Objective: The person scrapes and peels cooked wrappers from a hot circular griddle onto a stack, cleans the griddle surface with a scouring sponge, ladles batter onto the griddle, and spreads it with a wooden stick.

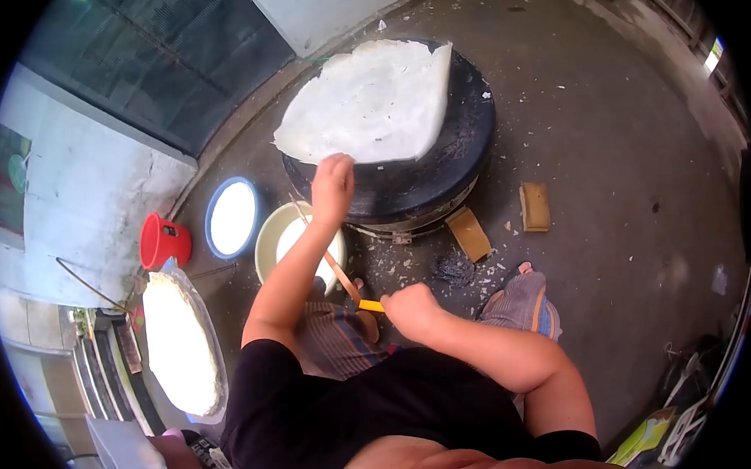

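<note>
A large, thin white crepe-like sheet lies over the far left part of a round black griddle, its right edge slightly curled. My left hand is closed, fingertips at the near edge of the sheet and seemingly pinching it. In my right hand, close to my body, is the yellow handle of a long, thin spatula, closed in my fingers. Its brown blade slants up and left across a cream bowl of white batter. My left forearm hides part of that bowl.
Left of the cream bowl stand a blue-rimmed basin of white contents and a red bucket. Stacked pale sheets rest at my left. Two tan blocks and scattered flakes lie on the floor near the griddle.
</note>
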